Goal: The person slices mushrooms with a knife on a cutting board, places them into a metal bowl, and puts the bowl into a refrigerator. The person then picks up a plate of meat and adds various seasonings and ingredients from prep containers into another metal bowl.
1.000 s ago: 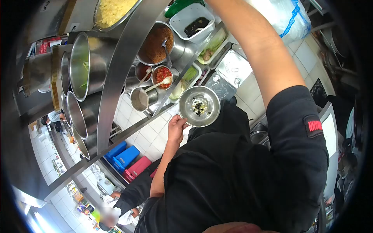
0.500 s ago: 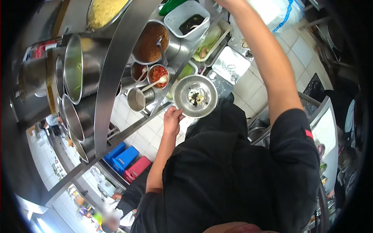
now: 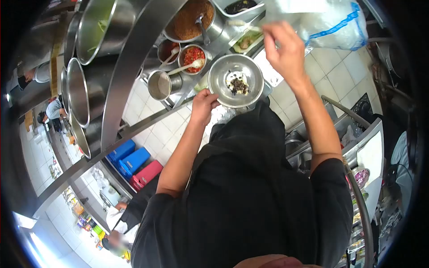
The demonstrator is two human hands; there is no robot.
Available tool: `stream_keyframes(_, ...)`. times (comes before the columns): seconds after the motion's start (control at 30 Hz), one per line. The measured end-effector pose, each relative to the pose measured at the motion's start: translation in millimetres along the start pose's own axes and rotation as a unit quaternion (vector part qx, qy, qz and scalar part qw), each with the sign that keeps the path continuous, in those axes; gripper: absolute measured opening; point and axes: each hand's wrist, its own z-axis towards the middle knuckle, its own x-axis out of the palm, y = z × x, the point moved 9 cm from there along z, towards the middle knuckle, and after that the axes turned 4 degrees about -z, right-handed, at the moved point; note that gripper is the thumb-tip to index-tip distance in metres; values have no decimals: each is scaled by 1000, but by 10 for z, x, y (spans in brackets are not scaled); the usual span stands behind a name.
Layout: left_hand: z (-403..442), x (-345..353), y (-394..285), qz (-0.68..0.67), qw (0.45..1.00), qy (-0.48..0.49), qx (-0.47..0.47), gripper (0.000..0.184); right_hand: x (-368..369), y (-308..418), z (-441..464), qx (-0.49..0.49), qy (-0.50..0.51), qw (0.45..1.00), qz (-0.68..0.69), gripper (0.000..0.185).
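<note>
My left hand (image 3: 204, 106) pinches the near-left rim of a round steel bowl (image 3: 217, 71). Inside the bowl lies a small pile of dark bits (image 3: 240, 86) over pale pieces. Above and to the right of the bowl hovers my right hand (image 3: 285, 49), slightly blurred, thumb and forefinger apart with nothing visible between them. Just left of its fingers are a lettuce container (image 3: 247, 42) and the white tub (image 3: 252, 8) with dark contents.
On the left stand a pot of reddish-brown food (image 3: 185, 24), a pot of chopped red peppers (image 3: 192, 56) with a spoon, and a small steel pot (image 3: 159, 85). A metal shelf edge (image 3: 120, 85) crosses nearby. A plastic bag (image 3: 335, 27) lies upper right. Another person (image 3: 129, 219) is lower left.
My right hand has come back from the top edge towards the bowl. More dark bits lie in the bowl. My left hand still grips its rim; the camera view has shifted.
</note>
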Motion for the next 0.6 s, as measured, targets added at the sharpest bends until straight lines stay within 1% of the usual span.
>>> stream_keyframes(0.07, 9, -15, 23, 16, 1000, 7, 2, 15, -8, -54, 422, 26, -21, 999, -26, 17)
stream_keyframes(0.13, -26, -48, 45, 13, 1000, 16, 3, 18, 53, -49, 802, 60, -27, 997, -37, 21)
stream_keyframes(0.17, -51, -57, 41, 16, 999, 31, 5, 18, 201, -162, 944, 77, -5, 995, -58, 23)
stream_keyframes(0.2, -131, -38, 3, 19, 1000, 18, 4, 18, 381, -301, 1074, 96, 19, 992, -80, 26)
stream_keyframes(0.23, -212, -30, -31, 22, 1000, 5, 3, 17, 467, -350, 1212, 109, 8, 991, -75, 26)
stream_keyframes(0.27, -182, -128, 46, 38, 999, 34, 0, 13, 564, -407, 1359, 123, -3, 990, -71, 25)
stream_keyframes(0.33, -200, -243, 104, 34, 998, 53, 4, 13, 1100, -922, 1654, 177, 29, 973, -147, 28)
stream_keyframes(0.43, -282, -410, 197, 37, 997, 64, 1, 14, 1447, -1045, 2029, 30, 96, 966, -237, 32)
stream_keyframes(0.53, -331, -676, 328, 7, 994, 104, 14, 14, 890, -557, 1867, -29, -98, 975, -195, 35)
stream_keyframes(0.57, -352, -795, 407, -3, 993, 121, 13, 13, 739, -670, 1661, 204, -24, 960, -188, 37)
stream_keyframes(0.6, -344, -963, 504, 6, 993, 121, 12, 12, 584, -603, 1503, 208, -27, 956, -207, 37)
